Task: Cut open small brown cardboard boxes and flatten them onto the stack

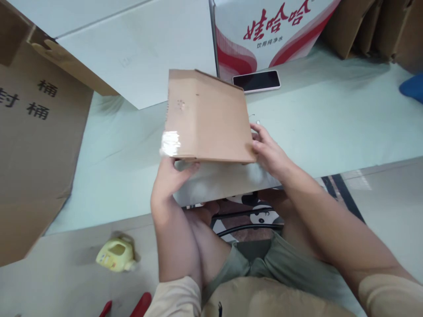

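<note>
A small brown cardboard box [221, 119] is held between my two hands over the front part of the pale green table. Shiny clear tape shows at its near left corner. My left hand [172, 178] grips that corner from below, the thumb along the near edge and the other fingers hidden under the cardboard. At the near right side, my right hand [267, 149] has its fingers and thumb closed against the box's edge. Just behind the box lies a phone [257, 81] with a dark screen.
White cartons [142, 48] and a red-and-white printed carton [264, 35] stand along the table's back. A large cardboard box [36, 136] fills the left side. Folded cardboard [373, 31] and a blue object [413, 90] are at right. A yellow jug [115, 254] lies on the floor.
</note>
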Demonstrator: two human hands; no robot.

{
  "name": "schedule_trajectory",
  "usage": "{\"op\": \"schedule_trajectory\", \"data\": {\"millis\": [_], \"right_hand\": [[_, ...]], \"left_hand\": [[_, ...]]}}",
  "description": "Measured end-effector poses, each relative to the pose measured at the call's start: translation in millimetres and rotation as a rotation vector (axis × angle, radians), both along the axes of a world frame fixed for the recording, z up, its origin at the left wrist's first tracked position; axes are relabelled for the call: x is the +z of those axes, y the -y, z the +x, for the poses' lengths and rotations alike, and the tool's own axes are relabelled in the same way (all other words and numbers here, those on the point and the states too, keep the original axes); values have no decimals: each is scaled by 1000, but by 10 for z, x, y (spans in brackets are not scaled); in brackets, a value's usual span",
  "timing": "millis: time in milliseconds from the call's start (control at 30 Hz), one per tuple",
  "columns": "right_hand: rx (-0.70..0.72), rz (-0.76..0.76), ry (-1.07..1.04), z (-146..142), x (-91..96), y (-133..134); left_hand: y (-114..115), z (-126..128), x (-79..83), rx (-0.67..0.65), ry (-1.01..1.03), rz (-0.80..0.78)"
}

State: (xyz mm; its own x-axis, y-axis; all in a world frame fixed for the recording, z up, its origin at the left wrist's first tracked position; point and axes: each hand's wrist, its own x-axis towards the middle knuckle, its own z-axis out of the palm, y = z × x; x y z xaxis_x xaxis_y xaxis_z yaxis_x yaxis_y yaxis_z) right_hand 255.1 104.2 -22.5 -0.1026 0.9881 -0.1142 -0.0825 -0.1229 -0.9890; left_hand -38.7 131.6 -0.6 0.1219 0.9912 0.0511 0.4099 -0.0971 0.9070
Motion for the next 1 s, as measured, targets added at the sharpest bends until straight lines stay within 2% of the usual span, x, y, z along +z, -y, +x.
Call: {"op": "schedule_trajectory", "data": {"millis": [100, 200, 300, 367, 433, 500, 600, 700, 833, 900, 1000], "right_hand": [[-25, 65, -75, -5, 16, -11], [-63, 98, -67, -17, -20, -15], [-5, 74, -83, -64, -85, -18], [56, 55, -92, -107, -118, -21], [60, 57, -77, -139, -137, -27], [-16, 83, -14, -143, -144, -30], [-213, 159, 149, -95, -138, -20], [-353, 190, 274, -20, -113, 9], [-427, 193, 334, 53, -62, 30], [-446, 226, 321, 69, -25, 27], [-469, 216, 260, 80, 52, 28]], "left_hand": [[-60, 12, -37, 49, 120, -65], [-108, 31, -70, 207, 226, -42], [-123, 54, -78, 312, 293, 0], [-115, 67, -72, 284, 305, -34], [-94, 71, -61, 243, 273, -84], [-68, 70, -45, 225, 214, -92], [-34, 76, -14, 203, 163, 8], [-4, 106, 21, 168, 284, 61], [34, 128, 28, 105, 475, -54], [30, 108, -7, 99, 430, -86], [-22, 67, -67, 176, 253, 2]]}}
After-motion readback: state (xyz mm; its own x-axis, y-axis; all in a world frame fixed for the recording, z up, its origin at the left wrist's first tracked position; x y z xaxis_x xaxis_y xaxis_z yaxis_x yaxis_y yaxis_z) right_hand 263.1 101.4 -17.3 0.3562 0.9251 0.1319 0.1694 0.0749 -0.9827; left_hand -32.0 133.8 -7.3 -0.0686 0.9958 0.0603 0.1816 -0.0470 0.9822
